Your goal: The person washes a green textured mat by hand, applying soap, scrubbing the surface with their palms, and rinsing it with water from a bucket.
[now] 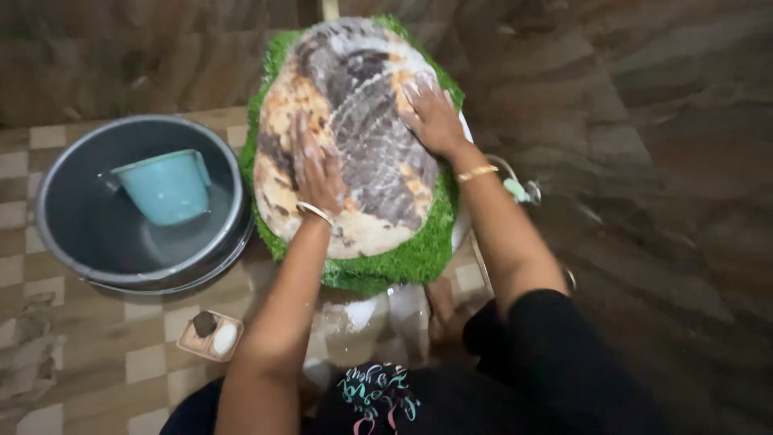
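Observation:
An oval mat (pixel 354 137) with a soapy brown, grey and orange patterned face and a green shaggy border lies in front of me on the tiled floor. My left hand (pixel 316 173) presses flat on its lower left part, fingers spread and wet with suds. My right hand (pixel 431 117) rests flat on the upper right part, also spread. Each wrist carries a bangle. Neither hand grips anything.
A large metal basin (pixel 97 242) with water stands at the left, with a light blue bucket (pixel 167 187) in it. A small soap dish (pixel 211 336) with a dark piece and a white piece sits near my left knee. Dark walls rise behind and to the right.

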